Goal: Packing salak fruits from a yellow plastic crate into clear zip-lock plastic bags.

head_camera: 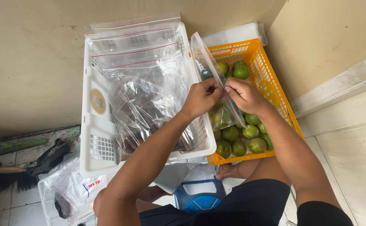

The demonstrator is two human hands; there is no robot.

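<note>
Blue stool (199,196) sits nearest, between the knees. Above it, left hand (199,99) and right hand (243,94) both pinch shut on the top edge of a clear plastic bag (216,90), which hangs between them over the orange crate (270,90) of limes (250,132). White basket (97,138) lies left.

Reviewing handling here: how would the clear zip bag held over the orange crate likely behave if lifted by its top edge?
The clear zip bag is thin film, so probably floppy. It seems to hold green limes, so it may sag and swing. Both the left hand and right hand pinch its top, and smooth plastic could slip.
</note>
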